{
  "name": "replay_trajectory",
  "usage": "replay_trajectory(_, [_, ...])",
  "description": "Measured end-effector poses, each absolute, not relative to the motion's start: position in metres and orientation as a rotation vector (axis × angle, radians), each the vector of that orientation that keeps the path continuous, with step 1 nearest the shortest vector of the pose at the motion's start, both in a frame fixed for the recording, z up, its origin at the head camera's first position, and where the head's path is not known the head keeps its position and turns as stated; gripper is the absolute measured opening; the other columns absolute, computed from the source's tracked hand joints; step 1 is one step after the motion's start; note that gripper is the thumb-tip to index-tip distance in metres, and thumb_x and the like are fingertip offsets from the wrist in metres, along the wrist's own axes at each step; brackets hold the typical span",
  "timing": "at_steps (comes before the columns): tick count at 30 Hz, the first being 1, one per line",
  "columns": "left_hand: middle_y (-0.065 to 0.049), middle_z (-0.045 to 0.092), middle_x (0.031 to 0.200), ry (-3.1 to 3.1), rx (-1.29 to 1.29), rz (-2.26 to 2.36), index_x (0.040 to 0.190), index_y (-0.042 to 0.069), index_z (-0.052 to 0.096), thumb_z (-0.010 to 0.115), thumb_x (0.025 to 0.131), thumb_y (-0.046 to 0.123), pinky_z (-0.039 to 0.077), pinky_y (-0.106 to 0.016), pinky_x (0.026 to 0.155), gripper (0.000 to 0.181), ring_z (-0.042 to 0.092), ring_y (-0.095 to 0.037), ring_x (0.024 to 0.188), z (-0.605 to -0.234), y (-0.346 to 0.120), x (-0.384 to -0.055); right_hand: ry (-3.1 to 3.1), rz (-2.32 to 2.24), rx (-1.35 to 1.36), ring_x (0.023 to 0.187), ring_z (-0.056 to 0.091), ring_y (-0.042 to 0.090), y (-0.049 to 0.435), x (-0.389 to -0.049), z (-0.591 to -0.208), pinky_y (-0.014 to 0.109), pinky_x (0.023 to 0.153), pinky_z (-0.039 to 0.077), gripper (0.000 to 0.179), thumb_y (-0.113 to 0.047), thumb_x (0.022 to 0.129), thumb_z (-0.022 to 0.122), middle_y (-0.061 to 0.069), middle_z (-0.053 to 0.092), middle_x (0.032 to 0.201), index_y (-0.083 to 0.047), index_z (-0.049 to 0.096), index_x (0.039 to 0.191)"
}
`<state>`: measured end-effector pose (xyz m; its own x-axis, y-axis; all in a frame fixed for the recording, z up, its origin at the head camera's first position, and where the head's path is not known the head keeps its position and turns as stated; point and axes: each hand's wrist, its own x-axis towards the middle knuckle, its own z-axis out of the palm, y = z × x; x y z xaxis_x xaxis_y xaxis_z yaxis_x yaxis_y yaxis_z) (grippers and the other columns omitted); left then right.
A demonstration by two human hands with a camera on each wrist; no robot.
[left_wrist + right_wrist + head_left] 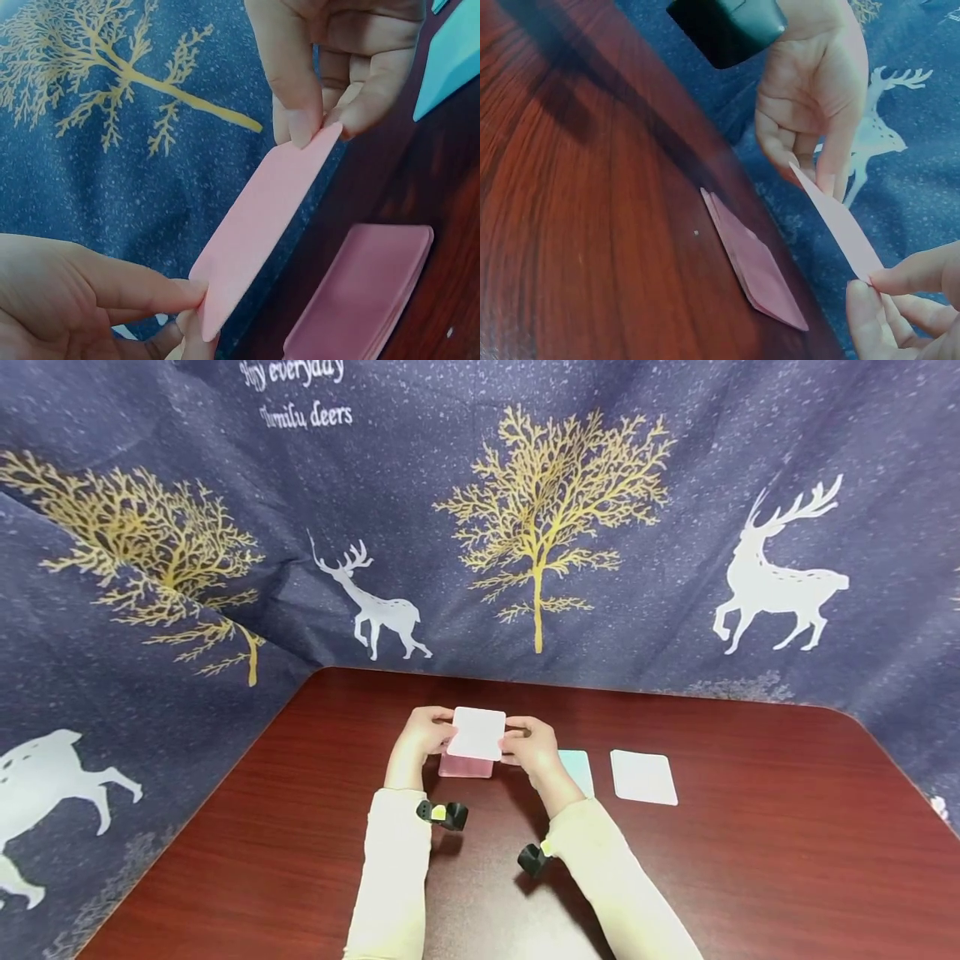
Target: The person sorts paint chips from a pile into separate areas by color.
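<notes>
Both hands hold one thin square card [478, 733] with rounded corners. It looks nearly white in the head view and pale pink in the left wrist view. My left hand [426, 735] pinches its left side between thumb and fingers, and my right hand [536, 750] pinches the opposite side the same way. Raised off the table, the card is tilted in both wrist views. Below it lies a small stack of pink cards [360, 292], partly covered by the held card in the head view. Any print on the card is not visible.
To the right of the hands lie a teal stack of cards [576, 768], partly behind the right wrist, and a white stack [645, 777]. The dark red wooden table [757, 827] meets a blue cloth backdrop [630, 635]. Black straps [456, 816] sit at both wrists.
</notes>
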<state>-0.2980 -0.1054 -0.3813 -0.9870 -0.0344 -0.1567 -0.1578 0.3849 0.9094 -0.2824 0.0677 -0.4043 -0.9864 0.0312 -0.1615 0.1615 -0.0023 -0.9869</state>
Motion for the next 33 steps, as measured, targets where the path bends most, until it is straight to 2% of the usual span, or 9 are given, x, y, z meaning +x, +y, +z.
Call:
replay_trajectory(4, [-0.022,0.065,0.095,2.568,-0.221,1.619,0.121,-0.008,0.060,0.053,0.083,-0.011,0.053,-0.027,0.062,0.038,0.054,-0.015,0.066,-0.384,-0.106,-0.299,2.234,-2.086,0.158,0.065,0.062,0.014,0.064,-0.285,-0.411,0.031,0.063,0.058,0.045,0.015,0.080,0.061,0.018,0.063,0.090,0.008,0.055,0.123])
replay_trajectory(9, [-0.023,0.066,0.100,2.600,-0.280,1.551,0.119,-0.004,0.061,0.058,0.085,-0.006,0.057,-0.033,0.070,0.035,0.059,-0.016,0.069,-0.388,-0.106,-0.301,2.316,-2.013,0.124,0.065,0.064,0.016,0.061,-0.287,-0.416,0.033,0.064,0.058,0.046,0.014,0.079,0.062,0.019,0.063,0.091,0.009,0.055,0.124])
replay_trajectory(13, [-0.022,0.065,0.098,2.632,-0.305,1.496,0.112,-0.004,0.062,0.059,0.085,-0.003,0.055,-0.029,0.064,0.027,0.058,-0.016,0.066,-0.391,-0.107,-0.302,2.336,-1.961,0.086,0.067,0.066,0.019,0.060,-0.287,-0.418,0.035,0.064,0.058,0.049,0.015,0.078,0.062,0.021,0.062,0.092,0.011,0.053,0.125])
replay_trajectory(18, [-0.021,0.063,0.098,2.651,-0.325,1.436,0.110,-0.005,0.063,0.060,0.083,-0.004,0.052,-0.023,0.058,0.027,0.055,-0.016,0.062,-0.397,-0.108,-0.303,2.348,-1.920,0.053,0.069,0.066,0.021,0.059,-0.287,-0.420,0.035,0.065,0.058,0.049,0.014,0.076,0.063,0.024,0.062,0.095,0.014,0.053,0.123])
replay_trajectory(26, [-0.021,0.063,0.104,2.727,-0.353,1.289,0.106,-0.004,0.063,0.060,0.080,-0.005,0.044,-0.021,0.049,0.026,0.055,-0.023,0.073,-0.405,-0.106,-0.305,2.309,-1.846,0.052,0.073,0.062,0.017,0.058,-0.284,-0.424,0.033,0.068,0.058,0.051,0.012,0.075,0.064,0.026,0.060,0.102,0.017,0.050,0.123])
replay_trajectory(28, [-0.021,0.063,0.104,2.733,-0.361,1.270,0.105,-0.004,0.064,0.060,0.079,-0.005,0.042,-0.021,0.048,0.026,0.055,-0.026,0.077,-0.406,-0.105,-0.306,2.316,-1.834,0.049,0.075,0.064,0.018,0.058,-0.284,-0.425,0.033,0.070,0.058,0.050,0.011,0.076,0.064,0.026,0.060,0.103,0.017,0.050,0.123])
replay_trajectory(33, [-0.020,0.063,0.103,2.744,-0.348,1.220,0.105,-0.004,0.064,0.064,0.078,-0.005,0.047,-0.023,0.052,0.027,0.056,-0.026,0.077,-0.407,-0.106,-0.304,2.333,-1.807,0.050,0.080,0.066,0.021,0.058,-0.285,-0.425,0.035,0.073,0.058,0.049,0.009,0.078,0.066,0.027,0.062,0.106,0.016,0.051,0.124])
